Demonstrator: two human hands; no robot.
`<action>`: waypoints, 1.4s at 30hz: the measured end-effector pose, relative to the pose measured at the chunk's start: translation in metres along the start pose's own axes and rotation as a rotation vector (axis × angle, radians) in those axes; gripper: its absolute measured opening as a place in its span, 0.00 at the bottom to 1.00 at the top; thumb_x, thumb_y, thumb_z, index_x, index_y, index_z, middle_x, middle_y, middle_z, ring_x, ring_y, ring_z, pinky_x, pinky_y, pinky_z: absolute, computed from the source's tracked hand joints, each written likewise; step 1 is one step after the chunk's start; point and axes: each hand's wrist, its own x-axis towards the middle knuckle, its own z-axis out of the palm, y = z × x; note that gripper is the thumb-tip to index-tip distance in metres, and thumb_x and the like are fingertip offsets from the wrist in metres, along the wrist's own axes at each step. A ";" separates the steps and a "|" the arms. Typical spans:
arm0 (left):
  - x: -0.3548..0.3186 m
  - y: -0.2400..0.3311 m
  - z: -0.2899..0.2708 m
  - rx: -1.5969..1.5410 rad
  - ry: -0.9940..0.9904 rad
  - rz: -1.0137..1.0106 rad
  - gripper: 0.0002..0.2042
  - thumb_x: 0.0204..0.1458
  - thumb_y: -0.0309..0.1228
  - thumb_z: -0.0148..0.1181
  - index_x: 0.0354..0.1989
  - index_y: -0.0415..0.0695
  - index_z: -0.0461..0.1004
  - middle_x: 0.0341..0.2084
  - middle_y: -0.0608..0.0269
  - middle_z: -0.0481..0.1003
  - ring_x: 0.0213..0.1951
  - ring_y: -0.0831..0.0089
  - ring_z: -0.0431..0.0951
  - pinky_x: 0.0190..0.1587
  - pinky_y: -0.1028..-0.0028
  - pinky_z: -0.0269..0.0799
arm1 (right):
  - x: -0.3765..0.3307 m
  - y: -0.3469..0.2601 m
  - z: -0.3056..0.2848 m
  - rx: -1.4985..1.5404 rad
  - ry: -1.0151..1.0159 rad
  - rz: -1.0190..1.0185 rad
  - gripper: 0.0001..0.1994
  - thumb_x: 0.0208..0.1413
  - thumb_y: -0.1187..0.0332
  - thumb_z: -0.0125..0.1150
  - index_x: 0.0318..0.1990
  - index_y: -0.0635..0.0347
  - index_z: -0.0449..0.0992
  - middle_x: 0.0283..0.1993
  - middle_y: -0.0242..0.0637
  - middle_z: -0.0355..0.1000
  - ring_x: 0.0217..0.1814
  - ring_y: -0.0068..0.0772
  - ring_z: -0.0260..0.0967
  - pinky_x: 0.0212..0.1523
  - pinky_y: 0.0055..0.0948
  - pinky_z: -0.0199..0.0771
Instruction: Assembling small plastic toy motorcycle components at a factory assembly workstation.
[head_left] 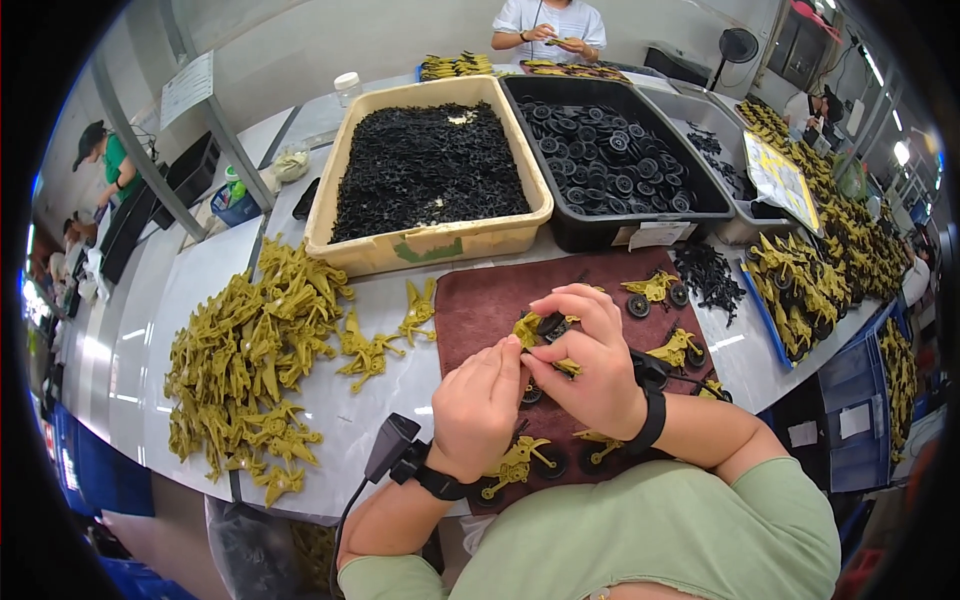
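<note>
Above the dark red mat (480, 290), my two hands meet fingertip to fingertip. Curled around a small yellow plastic part (526, 328) with a black piece on it is my right hand (592, 365). My left hand (478, 408) is closed in a pinch against the same spot; what its fingertips grip is too small to make out. Around them on the mat lie several yellow parts fitted with black wheels, among them a wheeled part (655, 288) at the far right and a wheeled part (518, 465) close to my body.
A large heap of yellow plastic parts (245, 350) covers the table's left side. Behind the mat stand a cream bin (318, 245) of small black pieces and a black bin (600, 232) of black wheels. Loose black pieces (710, 278) and a blue-edged tray (765, 325) are right.
</note>
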 end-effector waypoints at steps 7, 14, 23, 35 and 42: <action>0.011 -0.001 -0.015 -0.394 -0.043 -0.294 0.13 0.42 0.22 0.68 0.38 0.36 0.77 0.30 0.54 0.79 0.31 0.62 0.80 0.32 0.73 0.75 | 0.013 0.022 -0.017 0.243 -0.142 0.050 0.33 0.39 0.71 0.73 0.56 0.57 0.64 0.52 0.40 0.68 0.57 0.42 0.63 0.57 0.36 0.63; 0.012 -0.002 -0.018 -0.585 -0.012 -0.415 0.12 0.43 0.23 0.68 0.38 0.37 0.79 0.31 0.55 0.80 0.30 0.66 0.81 0.33 0.75 0.75 | 0.004 0.024 -0.024 0.591 -0.426 0.375 0.18 0.46 0.81 0.67 0.45 0.66 0.72 0.45 0.36 0.71 0.47 0.25 0.71 0.48 0.26 0.73; 0.017 -0.014 -0.011 -0.590 -0.058 -0.428 0.13 0.41 0.20 0.67 0.38 0.39 0.80 0.33 0.56 0.79 0.33 0.64 0.80 0.36 0.74 0.75 | 0.007 0.040 -0.008 0.648 -0.371 0.407 0.16 0.49 0.86 0.60 0.46 0.66 0.71 0.44 0.36 0.70 0.47 0.27 0.72 0.47 0.24 0.74; 0.014 -0.035 0.002 -0.244 0.041 -0.028 0.28 0.40 0.28 0.69 0.55 0.50 0.71 0.58 0.50 0.63 0.59 0.52 0.63 0.59 0.59 0.59 | 0.000 0.048 -0.003 1.058 -0.255 0.726 0.17 0.58 0.78 0.56 0.54 0.64 0.64 0.50 0.36 0.68 0.53 0.24 0.67 0.53 0.24 0.69; 0.008 -0.036 0.005 -1.183 -0.130 -0.552 0.24 0.55 0.31 0.61 0.58 0.34 0.65 0.53 0.52 0.70 0.53 0.69 0.71 0.55 0.73 0.66 | -0.007 0.043 -0.005 0.858 -0.207 0.479 0.15 0.54 0.84 0.54 0.50 0.64 0.67 0.48 0.33 0.68 0.51 0.24 0.68 0.53 0.25 0.69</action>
